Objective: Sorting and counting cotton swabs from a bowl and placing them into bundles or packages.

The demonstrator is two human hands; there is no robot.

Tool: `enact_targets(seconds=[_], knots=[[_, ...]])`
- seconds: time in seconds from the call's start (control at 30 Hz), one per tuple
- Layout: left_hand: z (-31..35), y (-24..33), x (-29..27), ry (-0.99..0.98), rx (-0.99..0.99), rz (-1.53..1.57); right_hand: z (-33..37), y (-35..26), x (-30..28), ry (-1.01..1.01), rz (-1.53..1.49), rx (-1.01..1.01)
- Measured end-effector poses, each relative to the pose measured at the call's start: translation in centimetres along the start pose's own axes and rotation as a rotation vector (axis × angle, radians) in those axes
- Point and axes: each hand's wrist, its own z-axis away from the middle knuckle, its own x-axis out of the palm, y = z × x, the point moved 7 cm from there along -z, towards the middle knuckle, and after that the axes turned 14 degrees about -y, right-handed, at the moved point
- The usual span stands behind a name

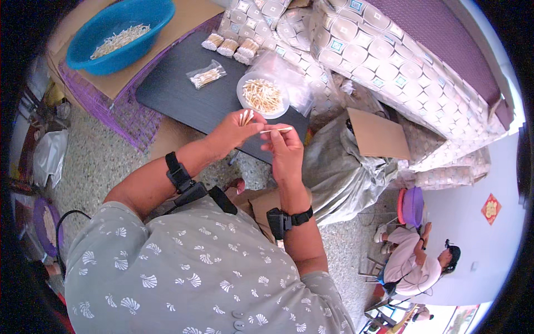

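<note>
1. While I look down from above, the left hand (239, 132) grips a small cluster of cotton swabs (246, 117), white tips up.
2. I see the right hand (285, 149) pinching a single swab (282, 129) between thumb and finger; whether its inner end touches the left thumb, I cannot tell.
3. Both hands sit close together above the near edge of the dark tabletop (169, 103), with little room between them.
4. Just beyond the fingers, a white bowl (273, 114) heaped with loose swabs (261, 94) leaves me scant space forward.
5. Leftward I get more room: a broad stretch of tabletop separates the clear swab packet (207, 77) from the near edge.
6. Swab bundles (228, 48) line the far edge; past the left edge I see a blue basin (119, 22) on cardboard (117, 85).
</note>
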Motion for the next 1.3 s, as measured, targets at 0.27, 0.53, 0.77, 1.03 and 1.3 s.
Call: enact_targets(seconds=[0.27,0.53,0.77,1.03,1.3], knots=[[-2.3,1.8,2.6,-0.075,-0.003,0.023,1.2,1.2,-2.0,-0.112,0.1,0.129],[-4.1,-2.9,4.4,-0.189,-0.052,0.054,2.1,2.1,-4.2,-0.063,0.277,0.209],[-1.8,-2.1,0.6,-0.081,-0.081,-0.081,1.2,4.4,-3.5,-0.078,0.321,0.215],[-1.1,-3.2,-10.3,0.244,0.083,0.038,-2.0,-0.7,-1.0,-0.229,1.093,-0.054],[-2.2,-2.3,-15.0,0.429,0.241,-0.793,-7.4,-0.2,0.4,-0.395,1.329,-0.095]])
